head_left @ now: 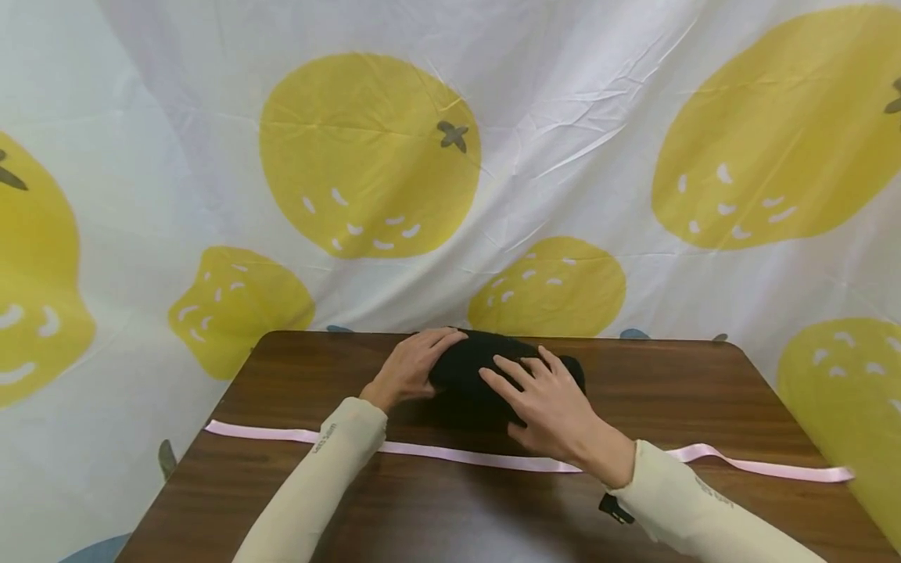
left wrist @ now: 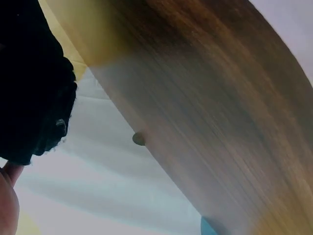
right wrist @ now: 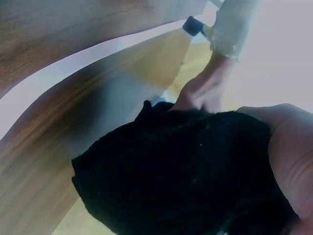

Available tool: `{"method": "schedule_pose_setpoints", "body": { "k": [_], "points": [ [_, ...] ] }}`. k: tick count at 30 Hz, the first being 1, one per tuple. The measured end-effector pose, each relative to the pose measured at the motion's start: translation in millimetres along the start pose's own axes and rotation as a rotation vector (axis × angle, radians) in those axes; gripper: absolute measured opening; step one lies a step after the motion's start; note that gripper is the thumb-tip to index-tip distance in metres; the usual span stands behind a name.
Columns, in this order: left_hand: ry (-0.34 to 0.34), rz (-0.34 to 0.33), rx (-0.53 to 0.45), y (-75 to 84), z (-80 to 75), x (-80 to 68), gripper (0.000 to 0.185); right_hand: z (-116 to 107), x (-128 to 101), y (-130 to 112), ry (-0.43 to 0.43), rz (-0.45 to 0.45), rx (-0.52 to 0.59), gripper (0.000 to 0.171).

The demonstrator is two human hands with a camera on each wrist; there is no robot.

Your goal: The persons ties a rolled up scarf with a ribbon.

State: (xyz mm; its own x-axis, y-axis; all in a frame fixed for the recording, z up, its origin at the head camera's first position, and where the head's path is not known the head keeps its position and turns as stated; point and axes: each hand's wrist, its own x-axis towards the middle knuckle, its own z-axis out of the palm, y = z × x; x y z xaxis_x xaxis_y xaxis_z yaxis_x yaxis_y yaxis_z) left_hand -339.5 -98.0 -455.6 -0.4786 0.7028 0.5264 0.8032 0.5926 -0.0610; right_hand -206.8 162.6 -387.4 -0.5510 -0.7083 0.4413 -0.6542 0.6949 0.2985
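Note:
A black fuzzy cloth bundle (head_left: pixel 472 383) (left wrist: pixel 29 88) (right wrist: pixel 176 171) lies near the far edge of a dark wooden table (head_left: pixel 704 391). My left hand (head_left: pixel 411 363) cups the bundle's left end, fingers laid over its top; in the left wrist view a fingertip (left wrist: pixel 7 181) shows just under the cloth. On the bundle's right part rests my right hand (head_left: pixel 549 399) (right wrist: pixel 293 161), palm down with its fingers spread. A pink ribbon (head_left: pixel 450 453) runs flat across the table from left to right, passing beneath both forearms.
A white sheet printed with large yellow fruits (head_left: pixel 366 156) hangs close behind the table and drapes down both sides. The ribbon's right end (head_left: pixel 831 473) reaches the table's right edge. Bare tabletop (left wrist: pixel 220 98) lies left and right of the bundle.

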Motion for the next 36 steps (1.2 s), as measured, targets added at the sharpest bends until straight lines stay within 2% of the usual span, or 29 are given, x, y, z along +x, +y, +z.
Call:
{"method": "schedule_pose_setpoints", "body": {
  "k": [4,10,17,25,36],
  "points": [
    [-0.044,-0.017,0.010,1.8,-0.4,1.7,0.103,-2,0,-5,0.038,-0.023,-0.018,0.081],
    [-0.088,-0.023,-0.004,4.1,1.2,4.9,0.108,-3,0,-17,0.098,-0.045,-0.104,0.074],
    [-0.088,-0.003,-0.034,8.2,4.7,8.6,0.114,-1,1,-33,0.107,0.010,-0.156,0.065],
    [-0.100,0.026,-0.039,13.9,6.1,12.0,0.119,-1,3,-57,0.159,0.079,-0.229,0.055],
    [-0.071,0.055,-0.086,18.0,11.5,12.7,0.109,3,10,-83,0.181,0.163,-0.264,0.047]
  ]
}}
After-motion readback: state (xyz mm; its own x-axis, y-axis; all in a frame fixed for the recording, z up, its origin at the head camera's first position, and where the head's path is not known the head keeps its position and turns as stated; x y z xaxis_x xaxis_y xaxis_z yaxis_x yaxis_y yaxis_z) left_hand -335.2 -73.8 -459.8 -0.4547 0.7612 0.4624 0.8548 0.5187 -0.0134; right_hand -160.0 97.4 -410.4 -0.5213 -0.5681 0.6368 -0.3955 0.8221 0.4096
